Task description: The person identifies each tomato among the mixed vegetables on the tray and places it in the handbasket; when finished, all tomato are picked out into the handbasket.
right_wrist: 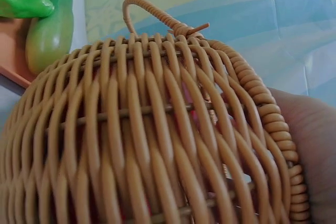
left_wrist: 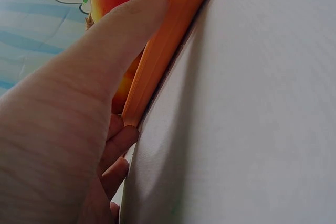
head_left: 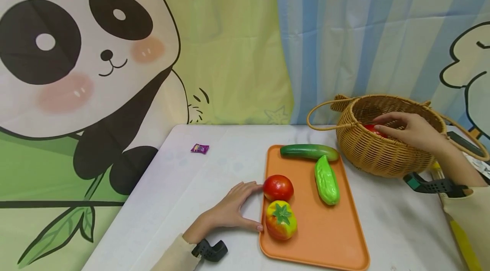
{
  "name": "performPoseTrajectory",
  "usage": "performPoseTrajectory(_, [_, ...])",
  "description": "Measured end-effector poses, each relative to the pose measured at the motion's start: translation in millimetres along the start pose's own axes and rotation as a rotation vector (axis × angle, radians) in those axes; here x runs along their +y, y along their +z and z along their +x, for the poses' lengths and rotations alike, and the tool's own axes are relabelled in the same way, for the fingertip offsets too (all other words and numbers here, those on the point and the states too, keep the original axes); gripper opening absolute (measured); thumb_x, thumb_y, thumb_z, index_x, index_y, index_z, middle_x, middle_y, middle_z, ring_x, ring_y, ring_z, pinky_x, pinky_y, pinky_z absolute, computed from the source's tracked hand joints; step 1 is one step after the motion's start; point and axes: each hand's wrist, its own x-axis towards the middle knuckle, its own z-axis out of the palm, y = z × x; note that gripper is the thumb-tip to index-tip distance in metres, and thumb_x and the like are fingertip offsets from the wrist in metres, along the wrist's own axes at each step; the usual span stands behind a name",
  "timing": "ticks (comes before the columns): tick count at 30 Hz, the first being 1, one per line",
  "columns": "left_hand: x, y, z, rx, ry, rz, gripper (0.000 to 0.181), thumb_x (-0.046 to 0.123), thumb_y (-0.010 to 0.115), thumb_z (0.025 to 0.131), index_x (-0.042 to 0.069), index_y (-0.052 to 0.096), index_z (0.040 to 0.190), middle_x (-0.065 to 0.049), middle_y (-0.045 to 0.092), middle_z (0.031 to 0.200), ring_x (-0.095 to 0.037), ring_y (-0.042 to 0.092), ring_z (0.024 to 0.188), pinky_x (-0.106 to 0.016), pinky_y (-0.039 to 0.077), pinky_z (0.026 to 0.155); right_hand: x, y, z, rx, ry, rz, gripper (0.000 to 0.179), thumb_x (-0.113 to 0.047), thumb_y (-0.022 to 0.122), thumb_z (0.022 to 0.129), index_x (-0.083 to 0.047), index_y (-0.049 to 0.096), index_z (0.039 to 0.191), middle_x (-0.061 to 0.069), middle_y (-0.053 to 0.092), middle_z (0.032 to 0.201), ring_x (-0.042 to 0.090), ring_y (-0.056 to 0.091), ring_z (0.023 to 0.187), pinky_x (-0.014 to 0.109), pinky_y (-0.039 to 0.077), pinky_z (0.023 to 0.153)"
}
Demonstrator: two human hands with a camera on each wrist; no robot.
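My left hand rests on the table against the left side of the orange tray, thumb and fingers spread apart and touching its rim. Just inside that rim lie a red tomato and a yellow-red toy fruit with a green leafy top. A green cucumber lies across the tray's far end, with a bright green bumpy toy vegetable below it. Inside the wicker basket, my right hand holds a round red fruit, mostly hidden. The weave covers the fingers in the right wrist view.
The basket's handle loop sticks out leftward above the tray's far end. A small purple wrapped candy lies at the table's far left. A dark flat object and a yellow strip lie at the right. A printed curtain hangs behind.
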Motion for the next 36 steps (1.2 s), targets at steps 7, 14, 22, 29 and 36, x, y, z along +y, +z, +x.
performPoseTrajectory(7, [-0.1,-0.7,-0.2,-0.002,0.008,-0.008,0.097,0.051,0.083,0.071,0.016,0.037,0.149,-0.002,0.036,0.155,-0.023,0.021,0.147,-0.049,0.009,0.122,-5.5,3.9,-5.8,0.089,0.026,-0.018,0.035,-0.026,0.061,0.097,-0.002,0.064,0.122,0.025,0.065,0.108,-0.017,0.045,0.076,0.023,0.046,0.057])
performPoseTrajectory(14, [0.6,-0.9,-0.6,0.004,0.008,-0.013,0.096,0.051,0.083,0.071,0.017,0.038,0.149,-0.002,0.036,0.155,-0.023,0.021,0.147,-0.049,0.01,0.122,-10.1,8.3,-12.9,0.159,0.057,-0.062,0.035,-0.03,0.06,0.098,-0.006,0.065,0.122,0.02,0.068,0.097,0.004,0.056,0.074,0.029,0.042,0.055])
performPoseTrajectory(22, [0.6,-0.5,-1.7,0.003,0.004,-0.016,0.097,0.052,0.082,0.071,0.017,0.037,0.149,-0.003,0.036,0.155,-0.024,0.021,0.147,-0.05,0.01,0.121,-12.2,17.2,-21.1,0.203,0.075,-0.105,0.034,-0.031,0.057,0.098,-0.008,0.064,0.121,0.024,0.068,0.1,0.027,0.064,0.077,0.03,0.039,0.056])
performPoseTrajectory(29, [0.8,-0.6,-2.2,0.006,-0.01,-0.012,0.097,0.052,0.083,0.07,0.019,0.037,0.149,-0.001,0.035,0.156,-0.023,0.02,0.148,-0.048,0.009,0.122,-17.3,22.2,-28.6,0.29,0.041,-0.061,0.03,-0.027,0.06,0.097,-0.007,0.065,0.12,0.016,0.068,0.106,0.008,0.06,0.073,0.027,0.041,0.055])
performPoseTrajectory(36, [-1.8,2.7,-0.2,0.005,-0.016,0.004,0.098,0.053,0.083,0.07,0.022,0.036,0.15,0.002,0.035,0.156,-0.02,0.02,0.148,-0.047,0.009,0.122,-27.1,30.1,-35.3,0.431,-0.146,0.175,0.024,-0.004,0.064,0.093,0.0,0.065,0.116,-0.038,0.054,0.105,-0.019,0.051,0.085,-0.001,0.04,0.068])
